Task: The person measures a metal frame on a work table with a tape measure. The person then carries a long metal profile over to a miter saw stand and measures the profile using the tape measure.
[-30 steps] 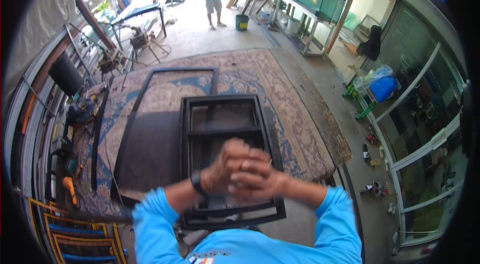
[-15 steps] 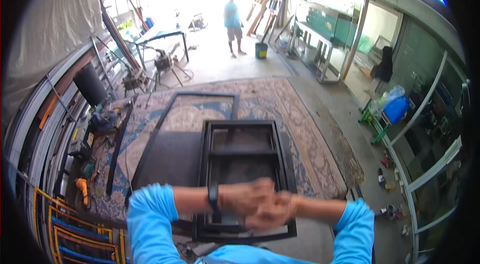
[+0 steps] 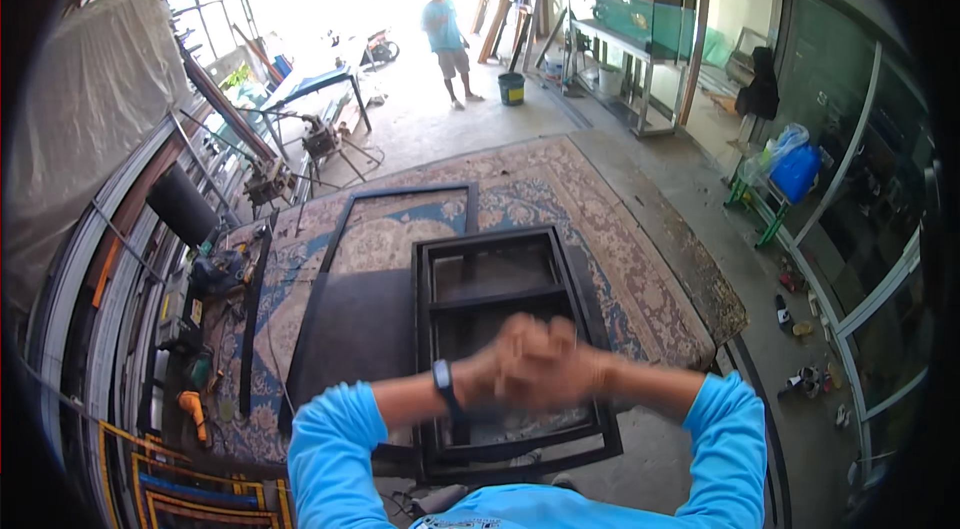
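My left hand (image 3: 503, 361) and my right hand (image 3: 562, 375) are clasped together in front of me, fingers folded against each other and a little blurred. No object shows between them. A dark watch (image 3: 444, 385) is on my left wrist. Below the hands lies a black rectangular frame (image 3: 492, 300) with a crossbar, partly covered by my hands and forearms. It rests over a dark flat panel (image 3: 355, 329), and a thinner black frame (image 3: 408, 192) extends beyond it on the far side. Neither hand appears to touch the frames.
A patterned carpet (image 3: 640, 259) covers the work surface. Power tools (image 3: 195, 409) and a black bar (image 3: 255, 319) lie at its left, beside stacked metal profiles (image 3: 120, 279). Another person (image 3: 445, 34) stands beyond, near a bucket (image 3: 511, 89). A blue bag (image 3: 795, 179) hangs at right.
My clasped hands have risen slightly and shifted right in view, still together. The view has tilted and moved a little. The standing person's legs have changed position.
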The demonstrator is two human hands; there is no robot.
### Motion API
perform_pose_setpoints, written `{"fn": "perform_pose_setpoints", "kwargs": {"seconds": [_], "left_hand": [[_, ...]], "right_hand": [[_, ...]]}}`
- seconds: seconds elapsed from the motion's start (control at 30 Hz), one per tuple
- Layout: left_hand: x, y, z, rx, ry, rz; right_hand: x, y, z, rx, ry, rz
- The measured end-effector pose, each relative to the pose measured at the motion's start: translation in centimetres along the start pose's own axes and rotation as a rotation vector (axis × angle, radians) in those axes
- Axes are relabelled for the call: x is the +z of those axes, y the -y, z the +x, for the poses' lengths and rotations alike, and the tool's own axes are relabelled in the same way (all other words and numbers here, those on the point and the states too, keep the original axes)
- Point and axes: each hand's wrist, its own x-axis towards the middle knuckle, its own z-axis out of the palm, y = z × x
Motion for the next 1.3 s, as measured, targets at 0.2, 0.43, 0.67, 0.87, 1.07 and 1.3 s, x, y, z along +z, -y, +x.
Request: {"fn": "perform_pose_setpoints", "kwargs": {"seconds": [0.2,0.43,0.67,0.87,1.07,1.3], "left_hand": [[-12.1,-3.8,12.5,0.403,-0.66,0.77],[-5.1,9.6,-6.0,-0.199,-0.383,0.783],[2.8,18.1,-25.8,-1.085,-0.449,0.735],[2.9,18.5,-25.7,-1.041,-0.477,0.769],[2.7,18.1,-25.3,-1.038,-0.473,0.768],[2.5,18.3,-25.3,-1.1,-0.459,0.736]], "right_hand": [[-6.0,-9.5,4.8,0.153,-0.958,-0.152],[14.7,-6.1,-6.0,0.428,-0.454,0.112],[33.0,-0.7,-17.7,1.287,0.054,0.297],[34.3,-0.7,-18.1,1.269,-0.057,0.16],[33.7,-0.6,-17.5,1.291,-0.073,0.161],[33.3,-0.8,-17.1,1.334,-0.051,0.207]]}}
